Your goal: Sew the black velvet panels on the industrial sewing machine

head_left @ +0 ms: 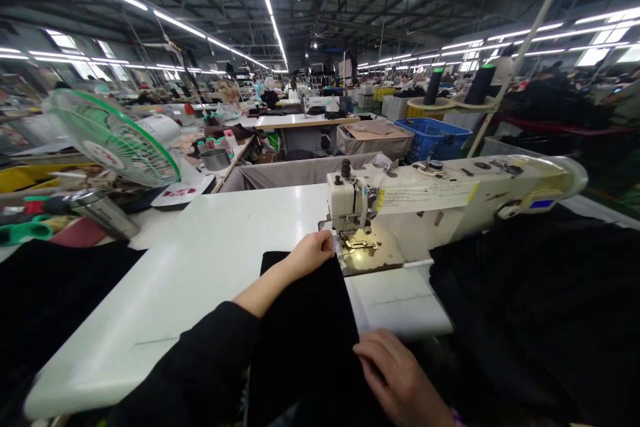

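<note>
A black fabric piece [305,320] lies on the white sewing table [200,267], running from my lap toward the needle. My left hand [310,252] rests on its far end, fingers curled on the cloth just left of the presser foot [361,240]. My right hand [395,373] lies near the table's front edge, fingers pressed together on the fabric's right side. The white sewing machine [450,200] stretches to the right, its lamp lighting the metal needle plate [370,257].
A heap of black fabric [540,307] covers the right side; more black cloth [50,293] lies at far left. A green-rimmed fan [113,140] and a metal flask [103,210] stand at the left. Grey bins, a blue crate [433,137] and other workstations fill the background.
</note>
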{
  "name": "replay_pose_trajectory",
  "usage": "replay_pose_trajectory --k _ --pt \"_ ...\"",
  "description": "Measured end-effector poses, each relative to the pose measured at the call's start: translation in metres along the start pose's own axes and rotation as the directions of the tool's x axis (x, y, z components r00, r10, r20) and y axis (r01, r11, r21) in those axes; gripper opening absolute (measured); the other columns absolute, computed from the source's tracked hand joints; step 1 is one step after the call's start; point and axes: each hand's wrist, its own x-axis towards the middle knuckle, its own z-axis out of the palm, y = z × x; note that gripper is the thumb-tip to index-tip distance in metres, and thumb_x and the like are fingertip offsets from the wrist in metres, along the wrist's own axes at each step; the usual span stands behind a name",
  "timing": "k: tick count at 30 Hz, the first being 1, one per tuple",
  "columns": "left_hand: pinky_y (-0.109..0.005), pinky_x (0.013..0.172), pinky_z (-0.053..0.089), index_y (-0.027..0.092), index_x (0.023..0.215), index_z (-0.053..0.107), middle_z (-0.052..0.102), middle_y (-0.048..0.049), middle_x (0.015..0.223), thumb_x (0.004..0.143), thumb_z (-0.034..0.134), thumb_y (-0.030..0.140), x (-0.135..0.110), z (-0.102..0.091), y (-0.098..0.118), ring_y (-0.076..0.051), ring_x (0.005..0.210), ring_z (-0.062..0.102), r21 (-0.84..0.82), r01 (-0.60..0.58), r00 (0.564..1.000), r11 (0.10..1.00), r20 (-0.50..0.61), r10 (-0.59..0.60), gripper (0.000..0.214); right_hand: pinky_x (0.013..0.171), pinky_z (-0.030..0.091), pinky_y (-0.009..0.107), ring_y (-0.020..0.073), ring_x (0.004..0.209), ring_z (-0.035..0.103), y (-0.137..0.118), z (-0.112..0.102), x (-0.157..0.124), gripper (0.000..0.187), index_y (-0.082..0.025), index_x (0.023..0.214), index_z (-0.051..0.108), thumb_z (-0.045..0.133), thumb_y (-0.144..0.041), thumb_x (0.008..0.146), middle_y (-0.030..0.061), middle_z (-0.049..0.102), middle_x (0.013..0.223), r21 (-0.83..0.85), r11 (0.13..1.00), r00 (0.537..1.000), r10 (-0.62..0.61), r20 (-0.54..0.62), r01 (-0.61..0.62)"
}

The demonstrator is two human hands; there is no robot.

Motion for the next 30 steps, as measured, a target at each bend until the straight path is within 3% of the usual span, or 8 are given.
replay_pose_trajectory --k 6,11,18,24,27,30 --pt "-0.024 0.062 0.038 0.021 0.065 0.043 0.051 0.0048 0.064 0.07 0.056 0.012 -0.008 0.015 -0.02 -0.012 0.062 0.047 -0.065 -0.03 0.995 0.997 -0.099 0.024 0.016 0.075 0.056 0.03 0.0187 0.078 0.067 0.011 -0.012 0.001 0.023 -0.014 0.105 0.06 0.042 -0.005 0.093 0.0079 0.07 0.086 -0.244 0.951 0.982 -0.181 0.057 0.19" --pt "-0.023 0.06 0.039 0.02 0.066 0.046 0.052 0.0047 0.064 0.067 0.056 0.008 0.009 0.02 -0.018 -0.012 0.061 0.049 -0.062 -0.013 0.992 0.998 -0.125 0.005 0.016 0.075 0.054 0.033 0.0199 0.082 0.067 0.016 -0.007 0.006 0.023 -0.016 0.097 0.063 0.044 -0.006 0.09 0.0068 0.07 0.086 -0.351 0.919 0.982 -0.189 0.003 0.178" --pt "-0.022 0.053 0.035 0.02 0.074 0.049 0.05 0.0055 0.06 0.069 0.058 0.009 0.035 0.024 -0.013 -0.011 0.055 0.048 -0.002 0.092 0.985 0.996 -0.147 -0.091 0.015 0.082 0.052 0.033 0.0188 0.086 0.064 0.02 -0.004 0.018 0.022 -0.016 0.095 0.063 0.045 -0.006 0.089 0.0057 0.07 0.089 -0.308 0.943 0.988 -0.147 -0.056 0.123" --pt "-0.024 0.055 0.04 0.019 0.078 0.049 0.053 0.0037 0.063 0.072 0.059 0.009 0.039 0.021 -0.015 -0.013 0.057 0.052 0.054 0.095 0.988 0.994 -0.126 -0.087 0.015 0.078 0.055 0.035 0.0202 0.084 0.065 0.018 -0.009 0.025 0.027 -0.017 0.098 0.061 0.042 -0.002 0.086 0.0066 0.07 0.089 -0.275 0.951 0.99 -0.135 0.034 0.139" --pt "-0.03 0.065 0.047 0.017 0.085 0.052 0.058 -0.0011 0.072 0.075 0.06 0.009 0.036 0.018 -0.009 -0.018 0.068 0.058 0.111 0.087 0.986 0.99 -0.152 -0.07 0.016 0.078 0.055 0.037 0.0213 0.083 0.065 0.016 -0.014 0.027 0.027 -0.017 0.099 0.06 0.043 -0.001 0.086 0.0073 0.07 0.089 -0.261 0.956 0.99 -0.124 0.068 0.138" --pt "-0.045 0.089 0.046 0.014 0.099 0.054 0.061 -0.0132 0.1 0.078 0.06 0.01 0.008 0.02 0.009 -0.029 0.1 0.057 0.203 0.067 0.971 0.977 -0.239 -0.017 0.022 0.082 0.055 0.038 0.0216 0.087 0.065 0.014 -0.018 0.027 0.029 -0.017 0.103 0.061 0.043 -0.001 0.086 0.0078 0.07 0.093 -0.236 0.961 0.988 -0.121 0.098 0.141"
